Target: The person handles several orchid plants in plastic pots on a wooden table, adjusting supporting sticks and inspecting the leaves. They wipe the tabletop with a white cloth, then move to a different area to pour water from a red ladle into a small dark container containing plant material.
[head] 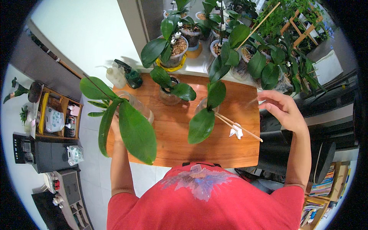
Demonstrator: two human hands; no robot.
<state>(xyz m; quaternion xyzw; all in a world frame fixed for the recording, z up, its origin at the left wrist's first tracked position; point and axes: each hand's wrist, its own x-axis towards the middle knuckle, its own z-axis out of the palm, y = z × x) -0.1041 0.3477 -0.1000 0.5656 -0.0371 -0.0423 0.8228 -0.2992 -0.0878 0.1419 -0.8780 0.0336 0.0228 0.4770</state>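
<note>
My left hand (115, 126) is at the table's left side, mostly hidden behind the broad leaves of an orchid plant (136, 129). Beside it stands a clear glass jar (141, 105) under those leaves; whether my fingers grip the jar or the plant is hidden. My right hand (283, 110) is raised at the table's right edge, thumb and fingers bent towards each other. Something small and whitish shows at its fingertips, too unclear to name. Nearest to it on the wooden table (172, 138) lie thin wooden sticks (244, 130) and a crumpled white tissue (236, 131).
Two more orchids, one small (184, 91) and one taller (201, 126), stand in clear containers on the table. A green spray bottle (133, 77) and a white squeeze bottle (116, 76) are at the back left. Several potted orchids (175, 49) crowd the sill behind.
</note>
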